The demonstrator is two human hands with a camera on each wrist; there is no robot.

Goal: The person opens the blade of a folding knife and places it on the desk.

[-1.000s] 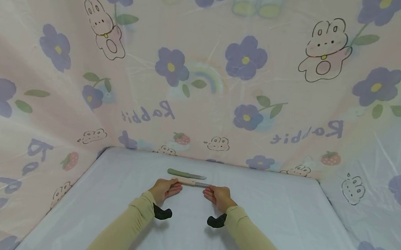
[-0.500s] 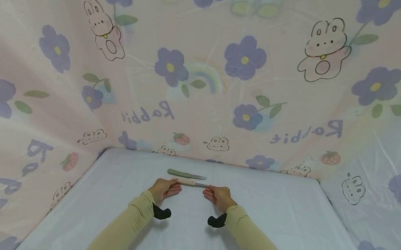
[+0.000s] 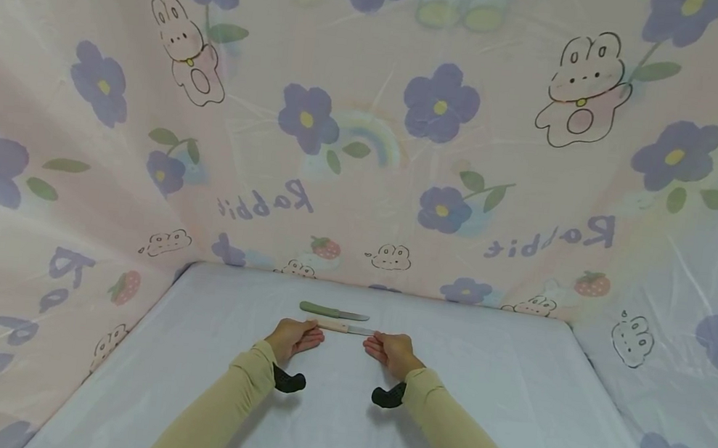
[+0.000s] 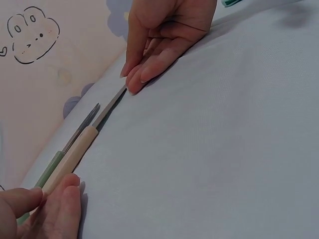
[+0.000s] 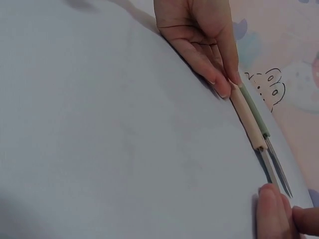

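1. On my head feed, the beige-handled knife [image 3: 336, 327] is at the far middle of the table [image 3: 338, 419], lying crosswise, handle to the left and blade to the right.
2. I see the left hand [image 3: 294, 339] with its thumb and fingers nearly closed together, pinching the left end of that handle.
3. The right hand [image 3: 393, 352] is closed down just as narrowly — its thumb and fingers pinch the blade at the tip end, and they hide the tip from me.
4. The knife is low over the white covering; I cannot tell whether it touches it.
5. Just beyond, on the far side, the green-handled knife [image 3: 331, 313] lies flat and roughly parallel, its blade also to the right. A narrow strip of white shows between the two.
6. Patterned fabric walls [image 3: 363, 181] enclose the scene at left, far and right, like an open-fronted box; inside are the table, both knives and the two hands. I read flowers, rabbits, strawberries and reversed lettering on them.
7. Pale yellow sleeves [image 3: 211, 413] come in from the near edge, with a black piece [image 3: 290, 381] on the inner side of each wrist.
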